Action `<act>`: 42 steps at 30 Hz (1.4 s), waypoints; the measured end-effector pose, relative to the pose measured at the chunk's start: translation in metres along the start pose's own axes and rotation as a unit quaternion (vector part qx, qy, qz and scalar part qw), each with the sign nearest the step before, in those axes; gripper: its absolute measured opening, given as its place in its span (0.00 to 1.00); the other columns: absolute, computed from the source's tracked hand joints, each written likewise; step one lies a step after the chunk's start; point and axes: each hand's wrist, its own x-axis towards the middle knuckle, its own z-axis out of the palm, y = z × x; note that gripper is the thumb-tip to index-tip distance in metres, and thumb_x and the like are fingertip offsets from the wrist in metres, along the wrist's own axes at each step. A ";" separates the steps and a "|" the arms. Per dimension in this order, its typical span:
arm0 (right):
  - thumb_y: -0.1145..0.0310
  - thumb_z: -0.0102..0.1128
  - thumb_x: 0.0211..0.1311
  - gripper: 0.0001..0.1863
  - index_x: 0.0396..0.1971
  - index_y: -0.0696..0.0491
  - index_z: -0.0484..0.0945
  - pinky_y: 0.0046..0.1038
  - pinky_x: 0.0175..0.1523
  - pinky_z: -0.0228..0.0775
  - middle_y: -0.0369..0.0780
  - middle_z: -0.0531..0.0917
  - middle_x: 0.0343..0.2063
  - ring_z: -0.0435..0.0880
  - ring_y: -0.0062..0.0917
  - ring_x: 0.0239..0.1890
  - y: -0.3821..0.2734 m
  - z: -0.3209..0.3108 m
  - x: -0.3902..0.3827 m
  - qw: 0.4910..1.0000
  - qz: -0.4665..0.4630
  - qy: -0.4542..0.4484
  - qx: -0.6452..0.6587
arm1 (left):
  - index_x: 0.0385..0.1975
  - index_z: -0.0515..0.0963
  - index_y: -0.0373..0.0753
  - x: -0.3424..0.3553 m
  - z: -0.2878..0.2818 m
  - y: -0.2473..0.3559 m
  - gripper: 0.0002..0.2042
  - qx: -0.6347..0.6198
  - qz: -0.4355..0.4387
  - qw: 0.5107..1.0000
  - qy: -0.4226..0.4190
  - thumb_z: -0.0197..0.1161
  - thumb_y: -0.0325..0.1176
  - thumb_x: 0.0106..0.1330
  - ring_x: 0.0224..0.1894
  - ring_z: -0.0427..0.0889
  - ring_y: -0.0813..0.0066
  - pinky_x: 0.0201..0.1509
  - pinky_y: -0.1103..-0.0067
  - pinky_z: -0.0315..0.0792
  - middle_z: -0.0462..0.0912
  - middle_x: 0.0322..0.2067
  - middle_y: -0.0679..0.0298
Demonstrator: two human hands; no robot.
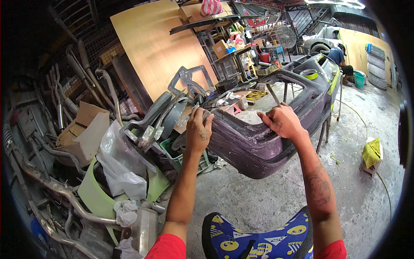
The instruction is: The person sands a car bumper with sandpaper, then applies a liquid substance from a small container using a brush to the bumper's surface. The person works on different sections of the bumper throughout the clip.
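A dark purple-black car bumper stretches from in front of me toward the far right, propped on thin stand legs. My left hand is closed over the bumper's near left end, fingers bent round its edge. Farther right, my right hand is curled on the bumper's upper edge with the thumb toward the left; what lies under its fingers is hidden. A narrow grey strip rises just behind that hand, and I cannot tell whether the hand touches it. A roll of yellow-green tape lies on the bumper's far part.
Metal exhaust pipes, a cardboard box, clear plastic sheeting and a green crate crowd the left. A blue patterned seat is below me. Far right, another person sits by a teal bucket and stacked tyres.
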 end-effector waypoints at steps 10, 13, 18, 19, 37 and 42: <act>0.53 0.53 0.74 0.30 0.12 0.56 0.79 0.43 0.44 0.71 0.51 0.77 0.14 0.79 0.52 0.26 0.004 0.001 -0.001 1.000 -0.009 0.013 0.005 | 0.36 0.74 0.29 -0.001 -0.001 0.001 0.08 -0.027 0.009 0.999 -0.047 0.64 0.28 0.68 0.38 0.79 0.42 0.44 0.61 0.72 0.78 0.34 0.47; 0.52 0.53 0.73 0.31 0.12 0.56 0.78 0.43 0.44 0.71 0.51 0.77 0.14 0.79 0.51 0.26 0.004 0.001 -0.002 1.000 -0.011 0.015 0.005 | 0.36 0.74 0.30 0.002 0.004 -0.003 0.08 0.005 0.015 1.000 -0.010 0.64 0.29 0.68 0.38 0.79 0.43 0.44 0.61 0.71 0.78 0.34 0.47; 0.50 0.52 0.75 0.32 0.12 0.57 0.75 0.43 0.51 0.69 0.50 0.77 0.16 0.78 0.52 0.28 -0.001 -0.003 0.000 1.000 0.012 -0.017 0.011 | 0.38 0.74 0.30 0.000 0.002 -0.015 0.10 0.017 0.013 0.999 0.034 0.64 0.31 0.71 0.38 0.79 0.44 0.43 0.61 0.71 0.77 0.34 0.47; 0.50 0.52 0.75 0.32 0.12 0.57 0.75 0.43 0.52 0.69 0.50 0.77 0.16 0.78 0.52 0.28 0.000 -0.004 -0.001 1.000 0.019 -0.016 0.014 | 0.38 0.74 0.30 -0.001 0.002 -0.017 0.10 0.015 0.014 0.999 0.036 0.64 0.31 0.71 0.38 0.79 0.44 0.43 0.61 0.71 0.77 0.34 0.47; 0.53 0.53 0.75 0.31 0.12 0.58 0.73 0.42 0.43 0.67 0.50 0.75 0.15 0.75 0.52 0.27 0.000 -0.001 0.000 1.000 -0.006 0.001 0.010 | 0.36 0.75 0.31 -0.001 0.014 -0.019 0.11 -0.058 -0.018 0.996 0.062 0.64 0.35 0.71 0.36 0.79 0.45 0.43 0.62 0.72 0.78 0.32 0.47; 0.53 0.53 0.75 0.30 0.13 0.58 0.74 0.42 0.44 0.68 0.50 0.75 0.15 0.75 0.52 0.27 0.001 -0.001 0.000 1.000 -0.016 0.001 0.013 | 0.36 0.76 0.32 -0.008 0.012 -0.012 0.11 -0.054 -0.013 0.997 0.049 0.65 0.34 0.70 0.37 0.81 0.49 0.43 0.63 0.72 0.80 0.33 0.49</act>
